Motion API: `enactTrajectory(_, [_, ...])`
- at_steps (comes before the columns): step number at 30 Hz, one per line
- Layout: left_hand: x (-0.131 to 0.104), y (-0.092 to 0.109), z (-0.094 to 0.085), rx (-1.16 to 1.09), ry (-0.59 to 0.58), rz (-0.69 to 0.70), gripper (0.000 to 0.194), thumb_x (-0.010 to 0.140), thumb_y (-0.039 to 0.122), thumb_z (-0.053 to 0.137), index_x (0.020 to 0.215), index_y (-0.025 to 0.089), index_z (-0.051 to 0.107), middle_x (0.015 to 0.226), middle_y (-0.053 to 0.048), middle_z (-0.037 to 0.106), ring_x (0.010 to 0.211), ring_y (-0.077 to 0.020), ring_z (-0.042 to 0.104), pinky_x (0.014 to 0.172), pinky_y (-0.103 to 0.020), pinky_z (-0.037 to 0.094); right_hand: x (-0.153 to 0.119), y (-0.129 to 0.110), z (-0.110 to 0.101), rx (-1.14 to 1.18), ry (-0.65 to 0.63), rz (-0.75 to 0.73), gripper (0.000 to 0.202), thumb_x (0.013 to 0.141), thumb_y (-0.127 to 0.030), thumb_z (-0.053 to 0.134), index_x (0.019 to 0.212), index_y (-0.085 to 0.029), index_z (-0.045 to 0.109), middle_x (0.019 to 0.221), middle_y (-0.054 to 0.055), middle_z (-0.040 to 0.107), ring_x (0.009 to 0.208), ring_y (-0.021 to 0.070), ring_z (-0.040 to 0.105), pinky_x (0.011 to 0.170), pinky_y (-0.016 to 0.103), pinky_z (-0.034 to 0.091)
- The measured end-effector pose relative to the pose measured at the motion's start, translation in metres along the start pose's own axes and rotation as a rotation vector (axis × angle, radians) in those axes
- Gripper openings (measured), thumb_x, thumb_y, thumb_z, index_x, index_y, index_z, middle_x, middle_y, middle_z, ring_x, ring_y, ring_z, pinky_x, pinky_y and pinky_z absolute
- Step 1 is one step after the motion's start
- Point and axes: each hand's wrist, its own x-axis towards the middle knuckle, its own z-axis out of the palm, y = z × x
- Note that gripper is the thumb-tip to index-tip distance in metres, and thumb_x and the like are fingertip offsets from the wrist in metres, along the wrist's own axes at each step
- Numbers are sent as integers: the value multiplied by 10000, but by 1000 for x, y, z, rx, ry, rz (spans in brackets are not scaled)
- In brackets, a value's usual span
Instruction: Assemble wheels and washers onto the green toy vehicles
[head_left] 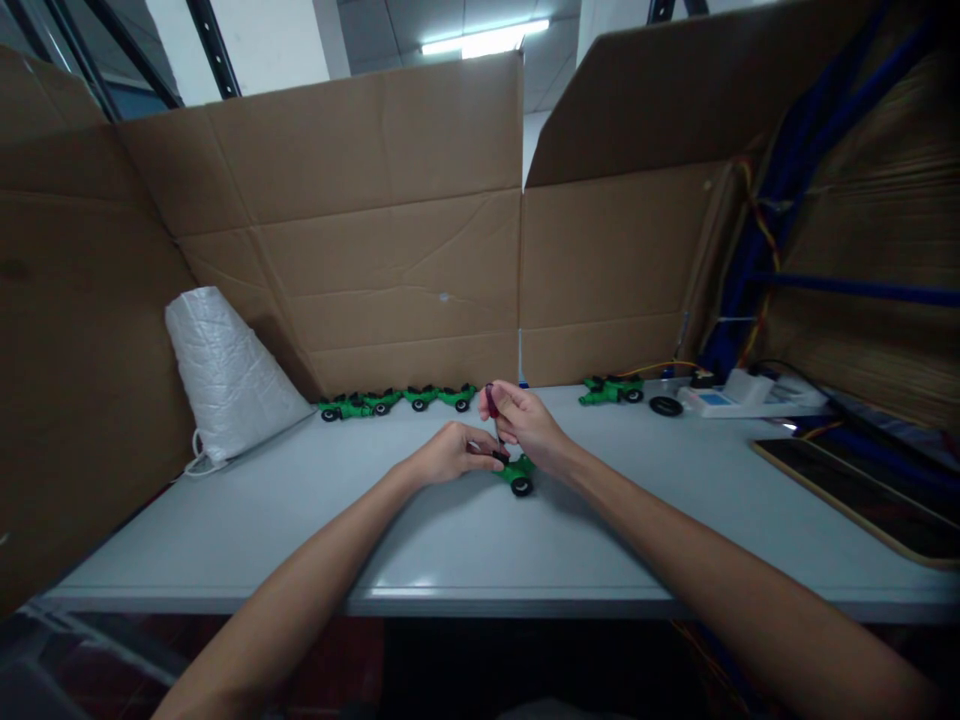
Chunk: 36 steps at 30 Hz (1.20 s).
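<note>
Near the middle of the white table, my left hand (453,454) is closed on the left part of a small green toy vehicle (516,472) with black wheels. My right hand (528,424) grips the dark red handle of a screwdriver (492,402) just above it. The screwdriver stands nearly upright, its thin shaft pointing down at the black part of the toy by my left fingertips. Whether its tip touches a screw is too small to tell. My left fingers hide part of the toy.
Several green toy vehicles (421,398) line the table's (600,540) back edge, with another (612,390) at back right beside a black ring (666,406). A power strip (750,396) and dark tray (862,490) lie right; a white bag (225,375) stands left. Cardboard (390,240) walls the back.
</note>
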Motion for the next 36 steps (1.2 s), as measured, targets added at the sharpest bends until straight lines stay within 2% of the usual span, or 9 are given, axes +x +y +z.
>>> enactTrajectory(4, [1,0,0,-6,10,-16,416,826,465,802,1053,116,803,1018,-119,792,889,-212,712,845,-294,528,0,-1,-1,36,9,56,564,889,-755,583,883,-191,577,726,-43,521,418,30,280,348,185,248])
enactTrajectory(9, [0,0,-1,16,-1,-17,413,843,458,787,1081,121,800,1015,-112,790,890,-216,709,838,-297,531,2,1,-3,48,21,40,545,825,-711,710,988,-247,475,706,-77,581,396,38,312,352,167,252])
enactTrajectory(12, [0,-1,-1,14,-8,-18,420,851,455,781,1104,121,795,1034,-118,789,897,-219,711,833,-293,529,2,1,-4,58,-9,52,534,869,-737,635,926,-223,498,704,-50,598,403,38,298,358,176,250])
enactTrajectory(16, [0,-1,-2,17,-9,-9,429,860,461,771,1111,114,791,1044,-123,787,903,-218,711,822,-285,523,1,0,-3,94,-34,95,593,889,-790,545,904,-197,546,650,-48,540,409,41,280,357,181,224])
enactTrajectory(21, [-1,2,-1,26,-13,-6,425,855,469,776,1093,118,796,1012,-112,788,877,-204,702,809,-272,515,1,1,-3,67,-16,81,546,833,-721,697,969,-240,477,668,-74,573,403,41,304,364,162,209])
enactTrajectory(24, [-1,3,-1,26,-8,-14,427,854,465,778,1096,114,794,1010,-115,788,881,-209,704,815,-278,517,1,0,-4,76,-33,88,542,862,-739,647,924,-218,511,706,-48,593,416,35,287,367,167,223])
enactTrajectory(29, [-1,3,-2,33,-17,19,413,867,456,767,1095,113,795,1017,-116,788,907,-216,704,829,-281,514,0,-3,-3,128,-61,147,616,877,-791,569,860,-175,581,654,-54,473,428,30,247,364,179,194])
enactTrajectory(36, [0,3,-1,33,-11,-7,404,849,458,783,1065,116,798,1006,-110,788,897,-216,709,834,-289,528,-2,-7,-1,128,-69,134,527,869,-729,651,932,-230,497,645,-71,522,417,45,287,376,177,209])
